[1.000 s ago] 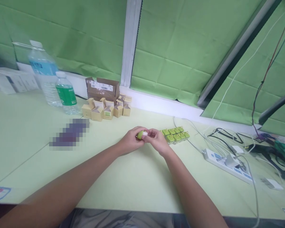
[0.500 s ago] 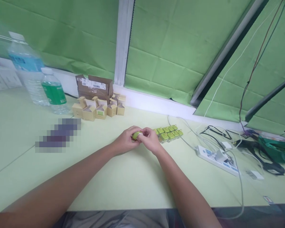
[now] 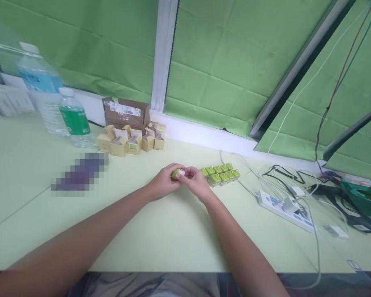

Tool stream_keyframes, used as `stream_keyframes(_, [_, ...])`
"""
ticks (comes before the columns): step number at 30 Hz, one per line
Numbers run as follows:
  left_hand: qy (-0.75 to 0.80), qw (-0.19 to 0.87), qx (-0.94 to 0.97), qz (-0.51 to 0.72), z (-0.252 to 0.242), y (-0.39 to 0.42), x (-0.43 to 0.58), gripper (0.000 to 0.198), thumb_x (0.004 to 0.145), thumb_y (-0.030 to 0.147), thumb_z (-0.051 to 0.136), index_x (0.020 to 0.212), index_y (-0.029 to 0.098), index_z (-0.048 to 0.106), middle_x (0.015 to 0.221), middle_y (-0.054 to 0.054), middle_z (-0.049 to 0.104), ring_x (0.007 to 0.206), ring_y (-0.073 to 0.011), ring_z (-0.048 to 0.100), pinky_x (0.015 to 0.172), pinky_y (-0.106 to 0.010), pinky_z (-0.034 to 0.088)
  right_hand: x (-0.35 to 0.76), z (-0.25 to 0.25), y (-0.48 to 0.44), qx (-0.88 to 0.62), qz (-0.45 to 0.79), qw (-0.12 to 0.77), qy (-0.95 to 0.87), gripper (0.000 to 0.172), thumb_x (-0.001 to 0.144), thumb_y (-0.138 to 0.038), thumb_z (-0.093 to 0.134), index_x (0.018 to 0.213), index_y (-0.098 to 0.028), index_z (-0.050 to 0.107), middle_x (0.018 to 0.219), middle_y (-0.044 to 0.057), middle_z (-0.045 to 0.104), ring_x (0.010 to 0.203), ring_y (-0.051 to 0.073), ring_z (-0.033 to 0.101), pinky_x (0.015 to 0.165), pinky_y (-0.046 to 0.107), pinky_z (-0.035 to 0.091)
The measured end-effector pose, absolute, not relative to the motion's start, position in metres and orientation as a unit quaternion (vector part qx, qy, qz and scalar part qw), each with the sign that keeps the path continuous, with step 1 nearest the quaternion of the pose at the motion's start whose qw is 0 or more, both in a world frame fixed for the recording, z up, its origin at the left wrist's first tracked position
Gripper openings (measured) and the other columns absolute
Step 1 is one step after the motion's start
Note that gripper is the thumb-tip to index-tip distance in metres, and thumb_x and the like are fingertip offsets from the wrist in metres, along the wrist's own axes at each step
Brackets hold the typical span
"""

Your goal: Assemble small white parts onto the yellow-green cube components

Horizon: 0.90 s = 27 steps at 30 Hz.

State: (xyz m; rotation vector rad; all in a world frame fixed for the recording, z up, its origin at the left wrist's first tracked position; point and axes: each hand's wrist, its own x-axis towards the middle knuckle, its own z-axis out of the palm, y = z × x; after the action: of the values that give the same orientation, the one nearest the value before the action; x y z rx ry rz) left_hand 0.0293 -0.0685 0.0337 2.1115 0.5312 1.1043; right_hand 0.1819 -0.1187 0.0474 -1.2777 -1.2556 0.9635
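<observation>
Both hands meet above the middle of the table, around a small green-and-white case point(image 3: 177, 174). My left hand point(image 3: 163, 182) wraps round the case from the left, fingers curled over its far side. From the right, the thumb and fingers of my right hand point(image 3: 198, 184) pinch its white part. Much of the case is hidden by the fingers. Just right of my right hand, two rows of small containers with lime-green lids and small loops point(image 3: 215, 178) stand on the table, several in all; the nearest are partly covered by the hand.
Several open small cardboard boxes point(image 3: 118, 146) stand before a brown carton point(image 3: 126, 115). Two water bottles point(image 3: 76, 123) are at the back left, near a blurred-out dark object point(image 3: 80, 173). On the right lie a power strip point(image 3: 284, 210), tangled cables and a green bag point(image 3: 363, 198).
The camera view has shifted slightly, moving the background a little rightward. Between my fingers the case has turned a little, and its white part shows more plainly. Both hands keep their grip.
</observation>
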Motion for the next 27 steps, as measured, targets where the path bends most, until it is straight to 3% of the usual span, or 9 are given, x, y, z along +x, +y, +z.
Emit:
stream_keyframes(6, [0.198, 0.363, 0.814, 0.409, 0.040, -0.075, 0.028, 0.041, 0.076, 0.010, 0.055, 0.115, 0.020, 0.062, 0.113, -0.005, 0.066, 0.102, -0.0203, 0.064, 0.084, -0.029, 0.052, 0.181, 0.050, -0.120, -0.557, 0.400, 0.536, -0.493, 0.034, 0.058, -0.035, 0.080, 0.078, -0.017, 0.060, 0.071, 0.000, 0.063, 0.066, 0.015, 0.059, 0.064, 0.027, 0.047])
stream_keyframes(11, [0.158, 0.361, 0.819, 0.417, 0.039, -0.074, 0.031, 0.041, 0.077, 0.009, 0.055, 0.116, 0.021, 0.061, 0.118, -0.007, 0.064, 0.110, -0.0216, 0.061, 0.091, -0.032, 0.051, 0.173, 0.056, -0.123, -0.608, 0.344, 0.534, -0.475, 0.027, 0.056, -0.029, 0.075, 0.074, -0.017, 0.059, 0.064, -0.005, 0.055, 0.059, 0.012, 0.050, 0.056, 0.024, 0.039])
stream_keyframes(16, [0.135, 0.359, 0.824, 0.417, 0.038, -0.072, 0.033, 0.039, 0.079, 0.009, 0.054, 0.116, 0.020, 0.060, 0.120, -0.008, 0.063, 0.111, -0.0218, 0.060, 0.094, -0.034, 0.051, 0.172, 0.056, -0.123, -0.604, 0.337, 0.533, -0.487, 0.023, 0.057, -0.030, 0.070, 0.073, -0.016, 0.060, 0.064, -0.004, 0.055, 0.059, 0.012, 0.049, 0.054, 0.024, 0.039])
stream_keyframes(20, [0.153, 0.393, 0.817, 0.394, 0.036, -0.069, 0.029, 0.043, 0.078, 0.012, 0.055, 0.120, 0.022, 0.058, 0.116, -0.007, 0.064, 0.102, -0.0206, 0.063, 0.082, -0.030, 0.054, 0.182, 0.055, -0.121, -0.608, 0.325, 0.511, -0.513, 0.019, 0.061, -0.030, 0.067, 0.073, -0.018, 0.057, 0.063, -0.005, 0.055, 0.057, 0.013, 0.054, 0.053, 0.024, 0.045])
stream_keyframes(23, [0.190, 0.438, 0.795, 0.374, 0.033, -0.065, 0.023, 0.041, 0.081, 0.020, 0.060, 0.122, 0.023, 0.056, 0.100, -0.004, 0.065, 0.084, -0.0175, 0.065, 0.068, -0.027, 0.053, 0.190, 0.054, -0.121, -0.605, 0.339, 0.500, -0.519, 0.018, 0.066, -0.033, 0.065, 0.073, -0.020, 0.054, 0.063, -0.006, 0.053, 0.055, 0.013, 0.056, 0.054, 0.027, 0.051])
stream_keyframes(27, [0.209, 0.474, 0.771, 0.370, 0.033, -0.060, 0.019, 0.040, 0.081, 0.029, 0.066, 0.119, 0.022, 0.056, 0.094, -0.003, 0.065, 0.080, -0.0171, 0.065, 0.067, -0.027, 0.053, 0.195, 0.056, -0.121, -0.598, 0.353, 0.499, -0.518, 0.019, 0.070, -0.036, 0.064, 0.075, -0.020, 0.056, 0.066, -0.004, 0.054, 0.057, 0.013, 0.058, 0.056, 0.028, 0.054])
